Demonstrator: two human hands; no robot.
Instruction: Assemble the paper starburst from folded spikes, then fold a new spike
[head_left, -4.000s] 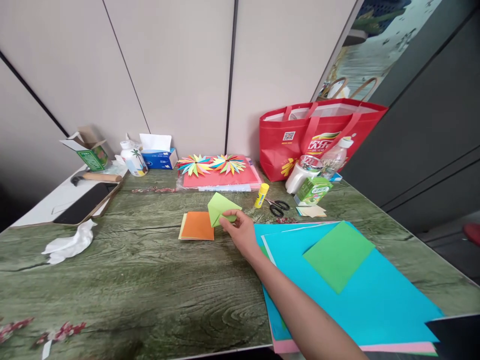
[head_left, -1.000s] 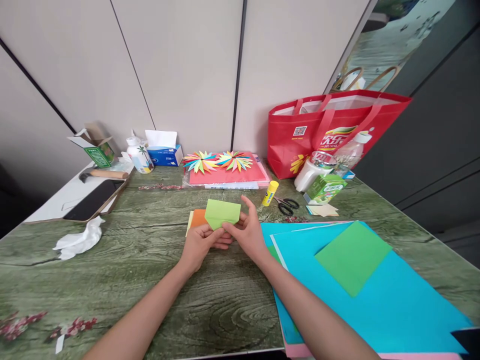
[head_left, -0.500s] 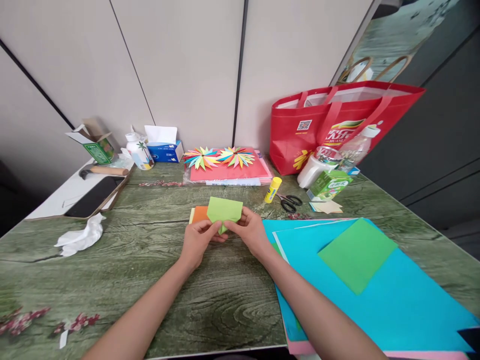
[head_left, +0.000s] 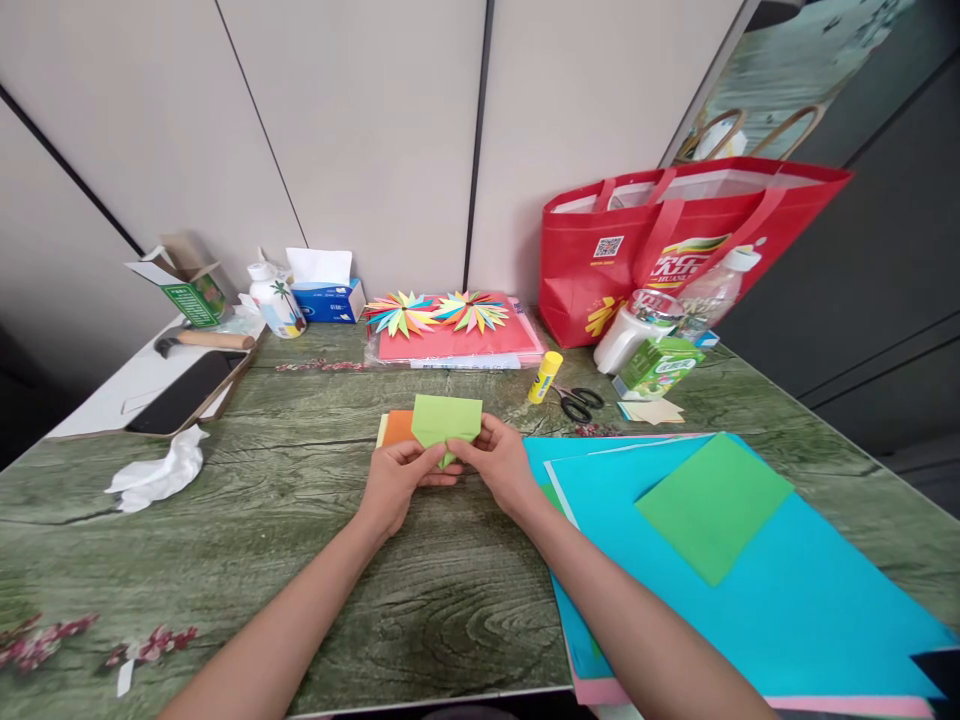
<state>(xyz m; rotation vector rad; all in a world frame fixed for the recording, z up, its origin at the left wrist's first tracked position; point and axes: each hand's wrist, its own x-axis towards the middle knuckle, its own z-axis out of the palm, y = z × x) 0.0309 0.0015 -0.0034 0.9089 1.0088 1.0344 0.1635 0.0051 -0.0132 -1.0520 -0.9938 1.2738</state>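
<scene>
A light green piece of folded paper (head_left: 448, 414) is held between both hands, its lower corners turned in towards a point. My left hand (head_left: 401, 480) pinches the paper near its bottom tip with thumb and fingers. On the other side, my right hand (head_left: 501, 462) grips the right edge, its thumb pressed beside the left thumb at the tip. Just behind the left fingers lie orange paper (head_left: 400, 427) and a pale yellow sheet, partly covered by the green piece and the hand.
Blue sheets (head_left: 757, 620) with a green square (head_left: 716, 508) cover the right side. Beyond the hands are a glue stick (head_left: 545, 377), scissors (head_left: 577, 404) and two paper stars (head_left: 471, 313). A red bag (head_left: 585, 270) stands behind. Crumpled tissue (head_left: 159, 470) and a phone (head_left: 187, 390) lie left.
Both hands keep hold of the green paper in nearly the same spot. The thumbs have shifted very slightly at its lower tip.
</scene>
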